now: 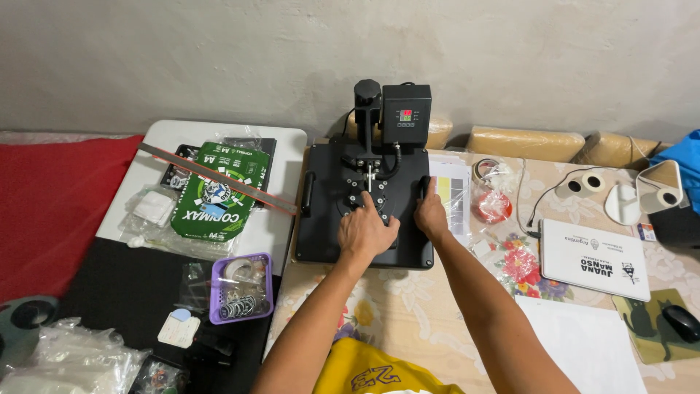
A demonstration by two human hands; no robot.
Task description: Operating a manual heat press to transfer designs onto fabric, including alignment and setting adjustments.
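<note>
A black heat press (321, 233) stands on the table with its flat top plate lowered and a control box with a lit display at the back. My left hand (367, 230) lies flat on the middle of the plate, fingers spread. My right hand (430, 214) is wrapped around the black handle (424, 186) on the plate's right edge. A matching handle (308, 191) sits on the left edge, untouched.
A long metal ruler (219, 178) lies over a green paper pack (216, 195) to the left. A purple basket (241, 289) of rings sits near the front. Tape rolls (485, 169), a white laptop (594, 259), a mouse (681, 322) and white sheets are to the right. Yellow cloth (379, 372) lies at the bottom.
</note>
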